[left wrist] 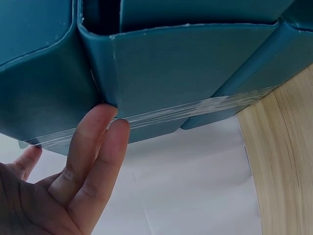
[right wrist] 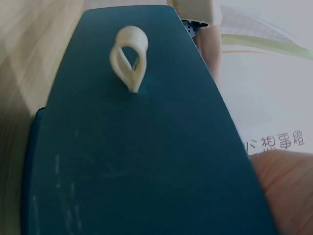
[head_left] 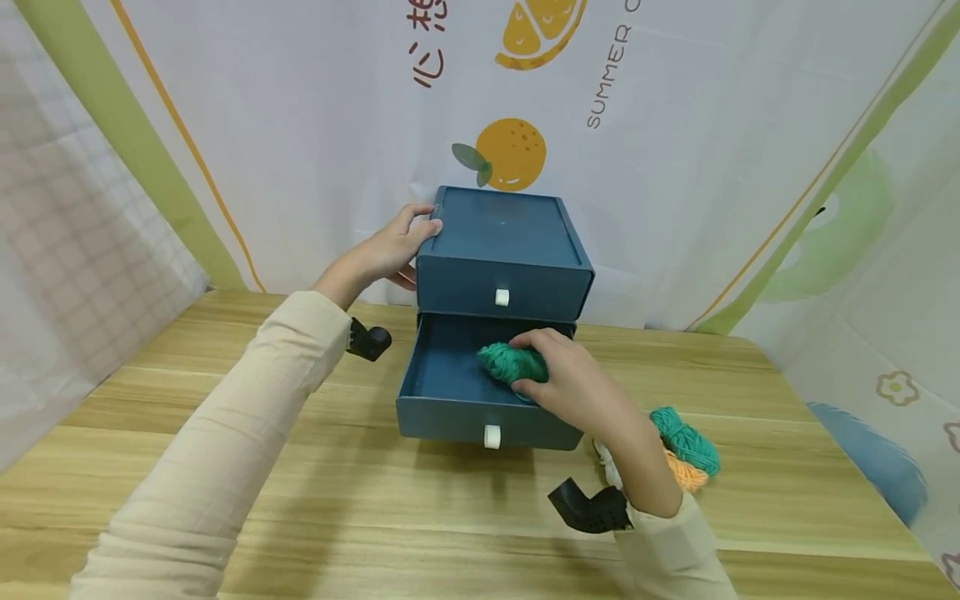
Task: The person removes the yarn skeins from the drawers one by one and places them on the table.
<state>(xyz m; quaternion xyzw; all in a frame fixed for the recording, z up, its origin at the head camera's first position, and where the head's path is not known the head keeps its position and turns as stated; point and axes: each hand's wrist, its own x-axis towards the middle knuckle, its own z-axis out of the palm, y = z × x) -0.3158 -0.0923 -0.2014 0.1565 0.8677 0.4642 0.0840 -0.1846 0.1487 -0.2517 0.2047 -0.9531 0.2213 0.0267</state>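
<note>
A dark blue two-drawer cabinet [head_left: 510, 229] stands on the table, its lower drawer [head_left: 442, 418] pulled out. Inside that drawer lies a skein of green yarn [head_left: 498, 363], gripped by my right hand [head_left: 577, 383] with the thumb and fingers around its right end. My left hand [head_left: 397, 247] rests against the cabinet's left side, thumb and a finger at the top edge. In the left wrist view, extended fingers [left wrist: 95, 166] press that side wall beside a band of clear tape [left wrist: 195, 106]. The right wrist view shows the drawer front with its white loop handle [right wrist: 131, 39]; the yarn is hidden there.
On the table right of the drawer, partly behind my right forearm, lie another green yarn skein [head_left: 686, 442], an orange one [head_left: 686, 473] and a white one [head_left: 607, 462]. The upper drawer is closed, with a white pull [head_left: 502, 297]. A printed curtain [head_left: 330, 125] hangs behind.
</note>
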